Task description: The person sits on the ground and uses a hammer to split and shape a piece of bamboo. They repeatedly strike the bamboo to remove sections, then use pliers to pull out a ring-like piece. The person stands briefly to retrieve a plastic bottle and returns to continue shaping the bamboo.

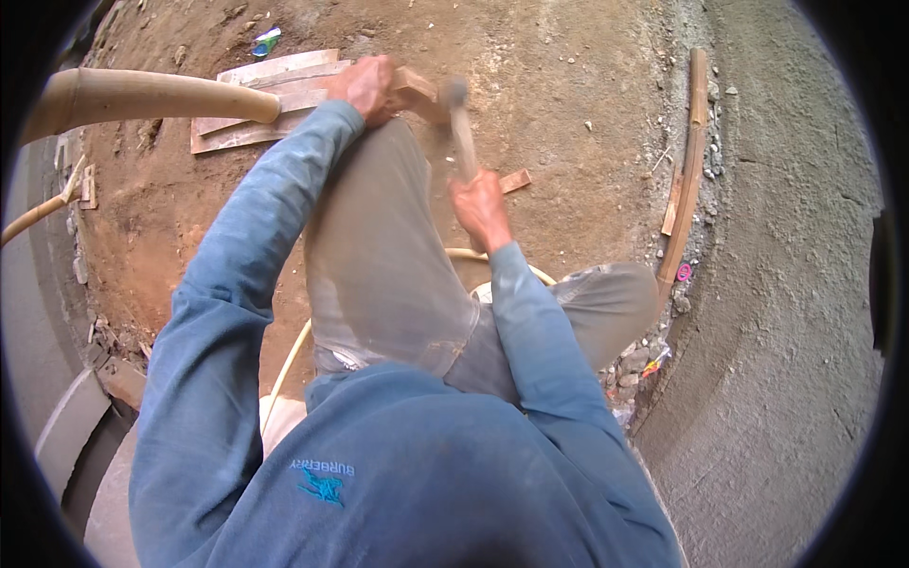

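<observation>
My left hand [366, 90] is closed around a short wooden block [414, 92], just beyond my left knee. In my right hand [480, 210] is the pale handle of a hammer [463, 140], and its dark, slightly blurred head is up at the right end of the block. I cannot tell whether the head touches the wood. Several flat wooden boards [227, 137] lie on the dirt beside and behind my left hand. A small wood offcut [516, 181] rests on the ground just right of my right hand.
A thick bamboo pole [161, 99] reaches in from the left over the boards. A thinner bamboo piece [33, 220] is at the far left. Along the right, a long bamboo length [689, 180] lies by rubble at the edge of a grey concrete strip [786, 237].
</observation>
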### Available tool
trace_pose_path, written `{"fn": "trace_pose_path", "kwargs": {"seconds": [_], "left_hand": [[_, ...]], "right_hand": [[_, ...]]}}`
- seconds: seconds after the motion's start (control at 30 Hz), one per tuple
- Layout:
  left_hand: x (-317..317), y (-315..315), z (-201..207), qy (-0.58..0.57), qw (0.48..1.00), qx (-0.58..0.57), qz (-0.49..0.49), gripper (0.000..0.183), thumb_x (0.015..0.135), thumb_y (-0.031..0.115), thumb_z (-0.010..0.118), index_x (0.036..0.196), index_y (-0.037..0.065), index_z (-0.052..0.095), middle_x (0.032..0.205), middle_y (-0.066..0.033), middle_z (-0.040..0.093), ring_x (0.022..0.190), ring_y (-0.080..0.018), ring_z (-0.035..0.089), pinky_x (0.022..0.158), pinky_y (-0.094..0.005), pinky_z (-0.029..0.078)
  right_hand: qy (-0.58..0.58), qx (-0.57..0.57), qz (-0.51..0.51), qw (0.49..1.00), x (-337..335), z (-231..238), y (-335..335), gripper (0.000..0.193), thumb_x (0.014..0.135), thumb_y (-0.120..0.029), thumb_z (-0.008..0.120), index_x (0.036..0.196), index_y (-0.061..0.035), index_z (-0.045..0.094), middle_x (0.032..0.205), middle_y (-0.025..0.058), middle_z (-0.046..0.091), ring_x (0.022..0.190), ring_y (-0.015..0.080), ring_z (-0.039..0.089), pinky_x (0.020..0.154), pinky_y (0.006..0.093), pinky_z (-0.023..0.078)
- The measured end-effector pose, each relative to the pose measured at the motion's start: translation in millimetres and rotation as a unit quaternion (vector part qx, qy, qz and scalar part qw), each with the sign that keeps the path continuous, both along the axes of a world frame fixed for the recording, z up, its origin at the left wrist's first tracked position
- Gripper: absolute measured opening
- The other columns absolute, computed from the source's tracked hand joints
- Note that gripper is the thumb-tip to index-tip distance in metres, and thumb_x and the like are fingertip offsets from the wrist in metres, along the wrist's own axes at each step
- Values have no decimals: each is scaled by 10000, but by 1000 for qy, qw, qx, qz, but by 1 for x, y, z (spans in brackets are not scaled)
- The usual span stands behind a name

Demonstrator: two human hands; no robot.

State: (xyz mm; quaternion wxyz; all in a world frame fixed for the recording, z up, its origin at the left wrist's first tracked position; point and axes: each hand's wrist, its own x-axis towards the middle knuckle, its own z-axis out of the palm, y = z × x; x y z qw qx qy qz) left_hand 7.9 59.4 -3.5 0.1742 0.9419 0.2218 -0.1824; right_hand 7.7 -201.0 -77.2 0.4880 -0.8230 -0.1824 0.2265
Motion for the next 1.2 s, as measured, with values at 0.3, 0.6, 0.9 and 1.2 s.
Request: {"fn": "trace_pose_path", "kwargs": {"seconds": [0.3,0.6,0.9,1.2], "left_hand": [[-32,30,-35,-52,998,17,38,413,820,405,791,1097,99,761,994,-209,753,956,-397,724,849,-486,566],[-32,20,-48,-136,989,54,22,464,796,456,809,1036,61,767,970,-216,753,938,-404,724,848,-481,569],[-22,14,-20,-46,997,52,42,460,813,512,791,1045,115,778,979,-204,760,954,-382,734,850,-487,569],[-23,10,-19,4,998,44,53,478,813,505,783,1094,119,763,1046,-195,757,988,-374,728,872,-494,568]], "right_hand": [[-124,385,-1,914,67,198,53,213,1006,-193,645,838,-65,625,676,-8,588,465,99,524,401,251,450],[112,-138,60,982,13,47,15,276,905,-179,733,819,78,681,655,206,647,628,300,669,607,442,524],[-52,100,-8,994,4,32,25,191,928,-155,693,1005,18,672,752,140,660,679,220,647,595,370,503],[71,85,-36,993,49,112,30,344,998,-286,671,715,-102,608,568,-8,552,446,113,562,381,296,477]]}}
